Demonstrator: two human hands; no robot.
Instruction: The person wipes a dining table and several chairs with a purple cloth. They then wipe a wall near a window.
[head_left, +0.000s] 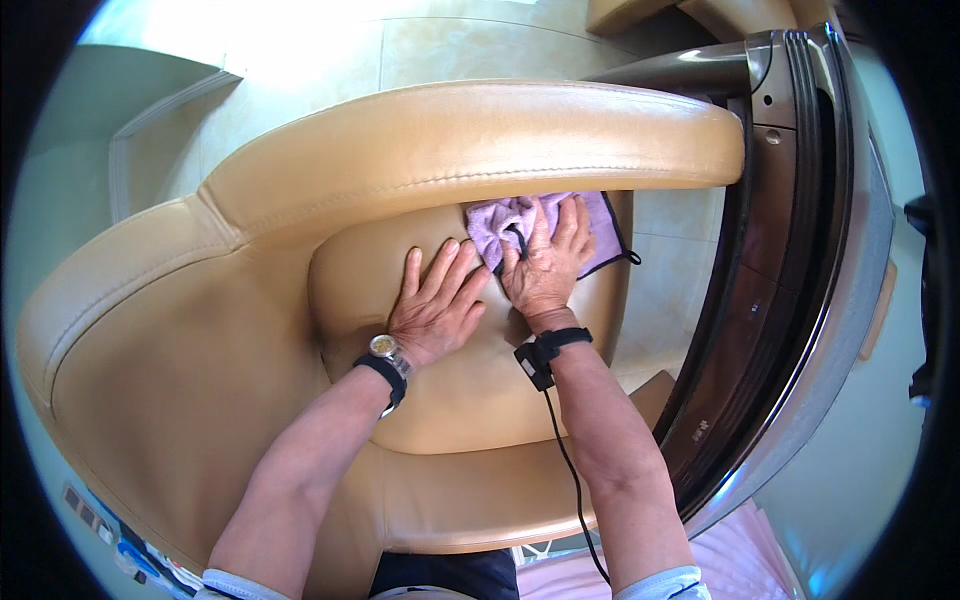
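A tan leather armchair (495, 409) fills the middle of the view, its rounded seat cushion between two padded arms. My left hand (439, 304) lies flat on the cushion, fingers spread, holding nothing; a wristwatch (383, 346) and a black band are on that wrist. Over a purple cloth (604, 232) with black edging and a small loop, my right hand (551, 251) presses down, the cloth bunched under and between its fingers beside the far chair arm (480, 139). A black strap with a small cabled device (534, 364) circles the right wrist.
A dark, glossy curved cabinet or frame (739, 330) stands close at the right. Tiled floor (442, 52) shows beyond the chair. Pink fabric (739, 555) lies at the lower right. The cable runs down beside my right forearm. Tan upholstery is at the top right.
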